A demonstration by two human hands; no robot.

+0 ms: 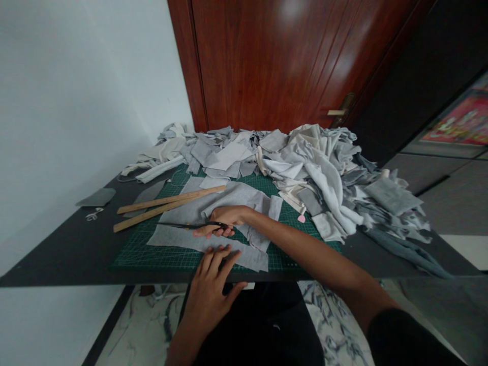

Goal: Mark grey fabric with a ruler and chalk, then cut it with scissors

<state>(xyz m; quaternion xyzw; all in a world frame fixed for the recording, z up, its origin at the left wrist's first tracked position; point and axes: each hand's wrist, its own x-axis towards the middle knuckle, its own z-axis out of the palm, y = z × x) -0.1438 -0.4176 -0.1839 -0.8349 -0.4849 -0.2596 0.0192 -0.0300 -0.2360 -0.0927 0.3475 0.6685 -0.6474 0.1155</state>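
A pair of black scissors [179, 225] is in my right hand [223, 222], fingers wrapped round the handles and the blades pointing left. Beneath them a light grey piece of fabric [173, 237] lies spread on the green cutting mat [131, 251], with a gap running through it near the scissors. My left hand [215, 274] rests at the near edge, its fingers spread and the tips on the lower strip of the fabric. Two wooden rulers [152, 212] lie across the fabric's left part, just beyond the scissor blades.
Grey fabric pieces [224, 152] are heaped at the back of the dark table [57, 241]. A larger pile of white and grey cloth [324, 173] covers the right side. A pink piece [301, 218] sits on the mat. The wall and a wooden door [263, 66] stand behind.
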